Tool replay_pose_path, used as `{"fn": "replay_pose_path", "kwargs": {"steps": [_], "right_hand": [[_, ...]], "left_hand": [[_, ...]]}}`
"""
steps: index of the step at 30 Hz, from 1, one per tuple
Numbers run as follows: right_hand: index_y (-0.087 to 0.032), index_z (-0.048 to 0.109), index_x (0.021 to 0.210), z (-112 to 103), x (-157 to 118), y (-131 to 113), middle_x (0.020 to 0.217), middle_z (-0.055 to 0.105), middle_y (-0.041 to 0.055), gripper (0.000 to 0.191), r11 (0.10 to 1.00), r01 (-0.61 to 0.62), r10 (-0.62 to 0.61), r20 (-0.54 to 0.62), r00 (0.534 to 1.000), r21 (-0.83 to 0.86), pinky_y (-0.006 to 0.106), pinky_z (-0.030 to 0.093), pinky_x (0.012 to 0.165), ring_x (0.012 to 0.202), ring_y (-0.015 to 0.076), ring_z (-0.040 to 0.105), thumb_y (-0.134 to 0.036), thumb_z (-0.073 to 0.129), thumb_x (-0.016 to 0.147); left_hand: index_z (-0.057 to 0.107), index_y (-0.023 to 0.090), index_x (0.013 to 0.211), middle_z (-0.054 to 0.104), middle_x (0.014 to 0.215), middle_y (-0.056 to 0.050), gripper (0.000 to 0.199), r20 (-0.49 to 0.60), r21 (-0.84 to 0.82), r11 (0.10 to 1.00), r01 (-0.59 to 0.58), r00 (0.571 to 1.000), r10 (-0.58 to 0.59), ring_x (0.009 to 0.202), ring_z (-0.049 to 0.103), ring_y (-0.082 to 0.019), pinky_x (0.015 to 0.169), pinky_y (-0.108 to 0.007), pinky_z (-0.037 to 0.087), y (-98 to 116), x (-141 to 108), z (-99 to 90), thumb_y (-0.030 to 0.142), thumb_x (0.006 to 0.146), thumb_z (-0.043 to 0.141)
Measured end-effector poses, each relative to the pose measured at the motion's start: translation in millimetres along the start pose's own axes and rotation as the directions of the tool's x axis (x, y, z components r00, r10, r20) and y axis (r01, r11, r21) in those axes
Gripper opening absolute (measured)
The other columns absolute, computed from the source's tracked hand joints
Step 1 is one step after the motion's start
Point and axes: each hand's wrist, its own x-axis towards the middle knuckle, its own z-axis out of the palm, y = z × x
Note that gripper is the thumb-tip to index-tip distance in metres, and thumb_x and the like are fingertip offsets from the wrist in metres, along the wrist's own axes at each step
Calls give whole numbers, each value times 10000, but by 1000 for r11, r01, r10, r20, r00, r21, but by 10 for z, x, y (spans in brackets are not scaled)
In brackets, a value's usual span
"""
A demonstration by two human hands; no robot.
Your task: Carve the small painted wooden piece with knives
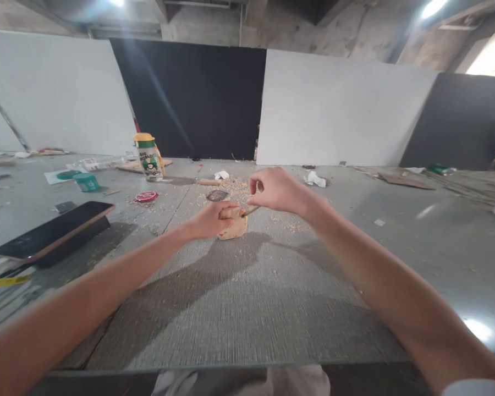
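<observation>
My left hand (212, 220) is closed on a small light wooden piece (230, 213) at the middle of the table. Just under it shows a beige pad-like thing (232, 230) with small coloured marks. My right hand (274, 190) is pinched round a thin, stick-like tool (251, 209), its dark tip touching or very near the wooden piece. What kind of tool it is I cannot make out. Behind the hands, pale wood shavings (241, 190) lie scattered, with a dark flat piece (216, 196) among them.
A phone (53, 228) rests tilted on a stand at the left. Farther back are a yellow-lidded bottle (148, 159), a teal container (86, 182), a red round lid (146, 196) and a wooden stick (209, 182). Crumpled tissue (315, 179) lies behind my right hand. White and black panels border the table.
</observation>
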Motion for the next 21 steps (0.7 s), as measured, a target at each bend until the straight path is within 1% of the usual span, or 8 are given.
{"fn": "replay_pose_path", "kwargs": {"steps": [3, 5, 8, 11, 14, 17, 19, 21], "right_hand": [[-180, 583, 707, -8, -32, -47, 707, 590, 19, 128, 1000, 19, -19, -27, 999, 19, 298, 330, 554, 625, 131, 498, -208, 708, 701], [-178, 583, 695, -19, -52, -72, 703, 602, 20, 110, 998, 37, -37, -11, 999, 47, 295, 330, 551, 618, 130, 510, -171, 693, 701], [-175, 595, 700, -34, -72, -95, 708, 624, 19, 89, 993, 68, -73, 45, 996, 102, 291, 341, 550, 599, 123, 528, -100, 644, 691], [-172, 594, 699, -55, -84, -98, 682, 624, 10, 102, 987, 77, -89, 78, 993, 144, 282, 346, 532, 541, 103, 517, -78, 626, 679], [-171, 590, 710, -103, -90, -61, 662, 629, 11, 83, 967, 45, -76, 115, 990, 252, 271, 351, 489, 499, 105, 532, -139, 666, 704], [-169, 615, 741, -158, -73, 16, 640, 633, 15, 106, 912, 60, -131, 149, 980, 406, 260, 378, 481, 516, 121, 566, -235, 695, 761], [-167, 640, 752, -156, -42, 62, 635, 623, 11, 159, 872, 116, -190, 112, 975, 475, 253, 390, 509, 542, 115, 558, -305, 707, 795], [-165, 636, 702, -94, 3, 73, 665, 617, 18, 266, 807, 167, -242, 59, 969, 567, 247, 409, 562, 597, 110, 549, -386, 676, 844]], "left_hand": [[619, 230, 1224, 628, 830, -17, 456, 18, 0, 1000, -5, 1000, 5, 761, 581, -177, 651, -275, 441, 33, -5, -5, 354, 785, 633], [641, 219, 1161, 635, 854, -23, 430, 18, -41, 999, 16, 1000, -15, 754, 580, -169, 640, -270, 438, 54, -9, 9, 419, 781, 655], [686, 202, 1007, 635, 805, -27, 370, -24, -55, 997, 51, 998, -53, 719, 577, -169, 605, -269, 416, 78, -16, 52, 493, 779, 657], [703, 208, 916, 633, 755, -26, 317, -74, 8, 1000, 30, 997, -30, 688, 566, -172, 581, -275, 386, 104, -33, 85, 496, 802, 636], [706, 216, 948, 642, 759, -25, 313, -72, 38, 999, 13, 997, -10, 679, 558, -172, 576, -281, 374, 134, -52, 84, 491, 825, 619], [705, 199, 921, 631, 748, -21, 302, -57, 59, 998, -22, 998, 26, 688, 552, -170, 592, -285, 372, 151, -58, 66, 472, 843, 603], [702, 192, 900, 614, 726, -15, 283, -46, 72, 996, -50, 998, 53, 683, 546, -165, 600, -284, 368, 145, -56, 60, 445, 863, 581], [696, 193, 893, 597, 705, -7, 266, -53, 78, 996, -51, 997, 55, 672, 540, -163, 601, -282, 363, 126, -50, 65, 429, 865, 576]]}}
